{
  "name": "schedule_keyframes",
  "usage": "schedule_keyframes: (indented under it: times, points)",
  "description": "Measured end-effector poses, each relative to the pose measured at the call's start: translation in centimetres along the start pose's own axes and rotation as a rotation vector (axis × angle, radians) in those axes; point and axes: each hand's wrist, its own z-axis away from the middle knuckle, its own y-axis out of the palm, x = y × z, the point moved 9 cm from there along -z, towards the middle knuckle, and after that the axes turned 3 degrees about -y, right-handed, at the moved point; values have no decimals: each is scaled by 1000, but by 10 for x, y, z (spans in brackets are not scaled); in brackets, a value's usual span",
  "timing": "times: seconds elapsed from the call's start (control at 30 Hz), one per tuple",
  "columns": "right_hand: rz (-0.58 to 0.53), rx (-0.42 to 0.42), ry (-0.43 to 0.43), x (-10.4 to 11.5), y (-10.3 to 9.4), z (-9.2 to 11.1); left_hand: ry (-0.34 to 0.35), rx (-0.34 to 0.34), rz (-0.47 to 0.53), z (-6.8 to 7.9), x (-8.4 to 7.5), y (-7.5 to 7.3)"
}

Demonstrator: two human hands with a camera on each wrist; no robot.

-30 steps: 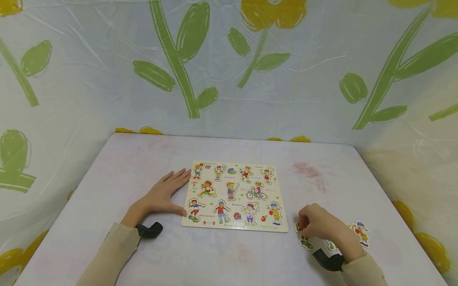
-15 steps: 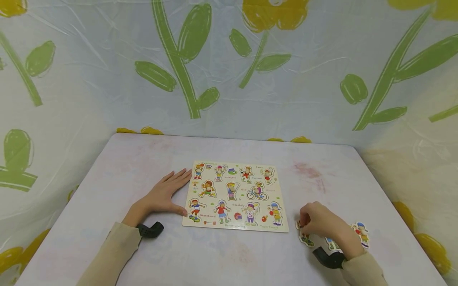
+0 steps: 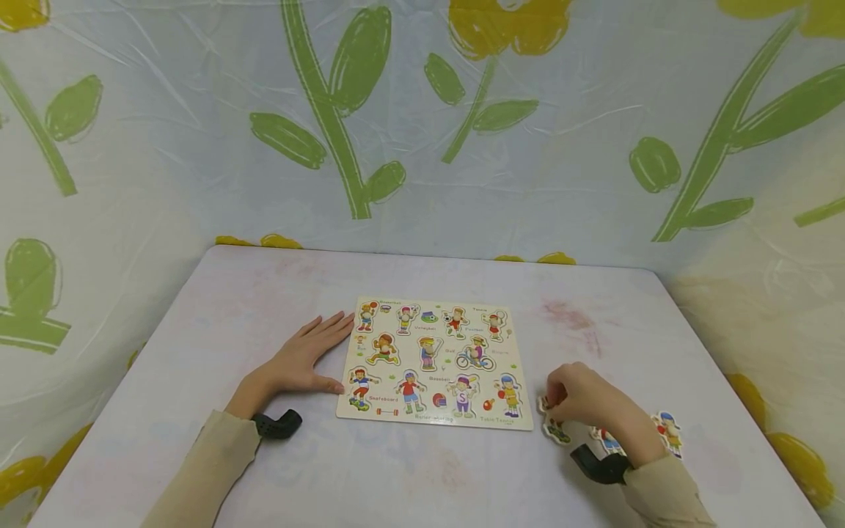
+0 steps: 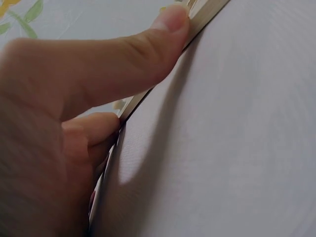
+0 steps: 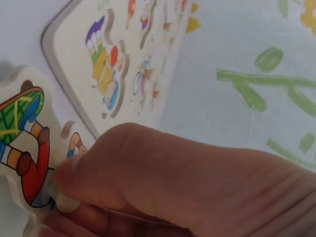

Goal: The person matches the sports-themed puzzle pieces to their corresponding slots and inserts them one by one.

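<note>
My right hand [image 3: 587,396] pinches a wooden skateboarder puzzle piece [image 3: 556,431] by its round knob, just right of the puzzle board [image 3: 408,361]. In the right wrist view the skateboarder piece [image 5: 35,177] shows its green skateboard and red trousers, with thumb and fingers at the knob. My left hand [image 3: 304,359] lies with fingers spread at the board's left edge. Its thumb and fingertips touch that edge [image 4: 202,22] in the left wrist view. On the board, knobbed figures fill the upper two rows, while the bottom row shows printed figures in recesses.
Two more pieces lie right of the board: a figure in red and blue [image 3: 606,441], partly hidden by my right hand, and a table tennis player [image 3: 669,434]. A flower-printed cloth [image 3: 528,183] hangs behind the table [image 3: 422,484].
My right hand has shifted slightly left and away from me with the skateboarder piece. More of the red-and-blue piece shows beside the wrist. The left hand stays at the board.
</note>
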Motion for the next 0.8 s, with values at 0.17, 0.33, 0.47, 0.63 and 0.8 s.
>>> schedule_keyframes:
  times: [0.17, 0.33, 0.47, 0.63, 0.8]
  points:
    - [4, -8, -37, 9, -3, -7, 9, 1, 18, 1, -1, -2]
    - [1, -13, -76, 18, -4, -13, 2, 11, 16, 0, -1, -2]
    - [-4, -12, -96, 27, -5, -18, 0, 11, 16, 0, 0, -1]
    - [0, -11, -112, 36, -6, -23, -17, 22, 23, -1, 1, 0]
    - [21, -15, -136, 44, -8, -29, -34, 36, 24, -1, 2, 2]
